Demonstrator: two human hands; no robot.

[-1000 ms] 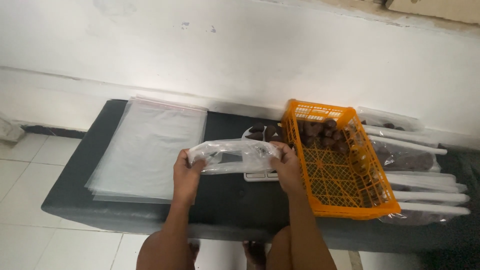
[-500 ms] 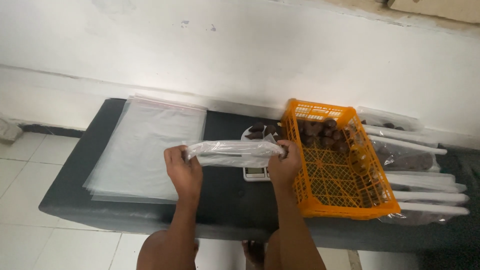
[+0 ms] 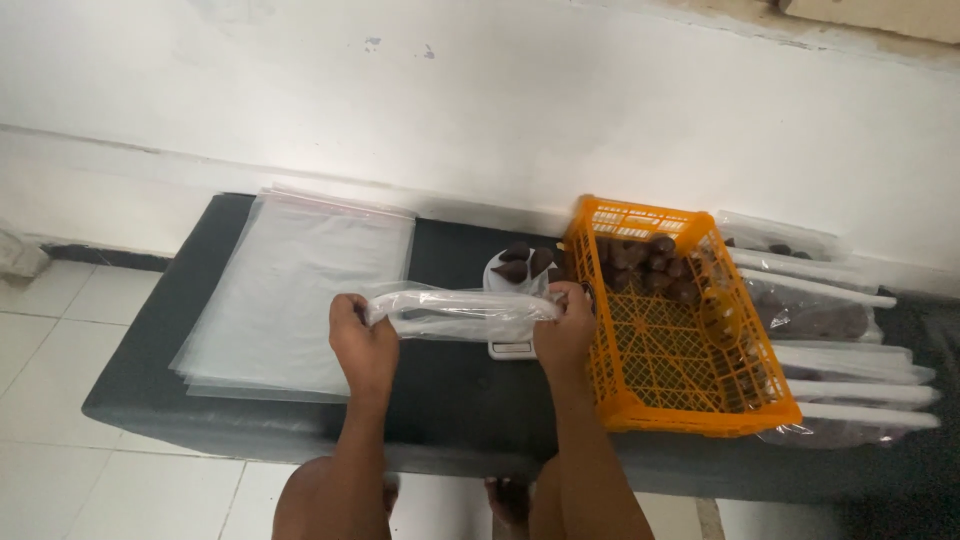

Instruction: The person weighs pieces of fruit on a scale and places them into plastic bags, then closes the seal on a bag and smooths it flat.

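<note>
Clear plastic bag (image 3: 462, 312) stretched between my left hand (image 3: 362, 342) and right hand (image 3: 565, 330), fingers clamped on each end, above the small scale (image 3: 512, 348), beside the orange basket (image 3: 690, 400)

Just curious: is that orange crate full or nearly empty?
Nearly empty: the orange crate has dark fruits only at its far end; bare mesh elsewhere.

So there's a clear, floppy plastic bag (image 3: 462, 312) stretched out sideways, pinched at one end by the left hand (image 3: 362, 343) and at the other by the right hand (image 3: 566, 328). It hangs crumpled just above the dark bench, in front of a small white scale.
</note>
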